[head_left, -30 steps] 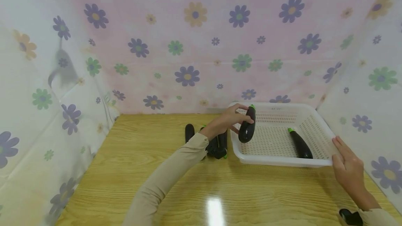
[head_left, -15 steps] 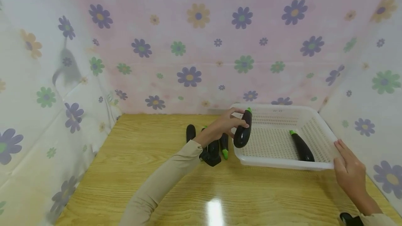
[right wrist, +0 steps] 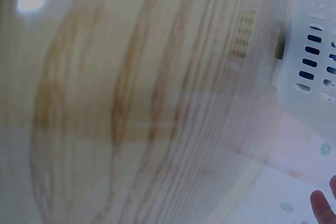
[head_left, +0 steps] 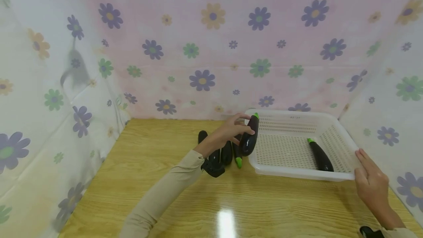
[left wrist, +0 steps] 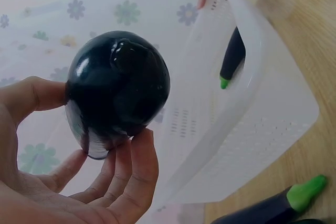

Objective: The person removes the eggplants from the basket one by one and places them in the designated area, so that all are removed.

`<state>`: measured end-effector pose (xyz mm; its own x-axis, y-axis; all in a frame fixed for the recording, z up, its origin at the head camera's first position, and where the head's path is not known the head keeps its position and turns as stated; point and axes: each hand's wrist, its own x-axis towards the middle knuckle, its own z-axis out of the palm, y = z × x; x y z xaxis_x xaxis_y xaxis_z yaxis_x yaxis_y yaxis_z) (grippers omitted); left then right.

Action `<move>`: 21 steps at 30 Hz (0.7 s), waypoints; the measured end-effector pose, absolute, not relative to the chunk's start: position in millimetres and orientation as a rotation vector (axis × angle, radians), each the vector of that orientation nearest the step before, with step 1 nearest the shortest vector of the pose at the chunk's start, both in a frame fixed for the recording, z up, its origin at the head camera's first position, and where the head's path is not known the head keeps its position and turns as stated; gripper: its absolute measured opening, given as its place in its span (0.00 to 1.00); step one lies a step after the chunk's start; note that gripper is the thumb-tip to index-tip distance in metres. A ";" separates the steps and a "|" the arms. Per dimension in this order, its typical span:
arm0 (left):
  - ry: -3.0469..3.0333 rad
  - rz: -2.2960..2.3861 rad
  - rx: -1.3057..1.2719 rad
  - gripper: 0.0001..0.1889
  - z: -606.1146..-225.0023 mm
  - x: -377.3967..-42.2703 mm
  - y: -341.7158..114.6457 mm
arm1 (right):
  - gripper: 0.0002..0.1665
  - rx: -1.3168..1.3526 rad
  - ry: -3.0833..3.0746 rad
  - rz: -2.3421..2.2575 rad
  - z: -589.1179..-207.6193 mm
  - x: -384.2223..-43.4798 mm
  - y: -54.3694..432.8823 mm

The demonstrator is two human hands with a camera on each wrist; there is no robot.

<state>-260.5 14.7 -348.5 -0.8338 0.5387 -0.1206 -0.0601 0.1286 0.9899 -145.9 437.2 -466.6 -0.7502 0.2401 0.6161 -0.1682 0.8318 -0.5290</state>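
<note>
My left hand [head_left: 231, 131] holds a glossy dark purple eggplant [head_left: 249, 139] between thumb and fingers, green stem end upward, at the left rim of a white plastic basket [head_left: 304, 173]. In the left wrist view the rounded bottom of this eggplant [left wrist: 118, 87] faces the camera. Another eggplant [head_left: 321, 156] lies inside the basket, toward its right side. My right hand [head_left: 373, 186] grips the basket's near right corner, thumb at the front and fingers along the side rim. Only its fingertips [right wrist: 320, 205] show in the right wrist view.
Left of the basket several more eggplants [head_left: 227, 153] lie on the wood-grain table [head_left: 158, 139], partly hidden by the left forearm and its black wrist device [head_left: 213, 167]. Flower-patterned cloth [head_left: 178, 54] encloses the back and both sides.
My left hand has moved left with the eggplant, from over the basket's inside to its left rim. The right hand stays at the basket corner. The view has shifted slightly.
</note>
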 end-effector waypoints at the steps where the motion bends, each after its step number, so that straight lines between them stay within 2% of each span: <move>1: 1.955 1.756 0.462 0.29 -347.8 -259.8 12.6 | 0.30 -0.055 -2.299 0.748 -466.8 -145.9 437.4; 21: 1.985 1.791 0.403 0.28 -343.8 -250.9 -25.1 | 0.30 -0.055 -2.283 0.752 -467.5 -147.7 438.0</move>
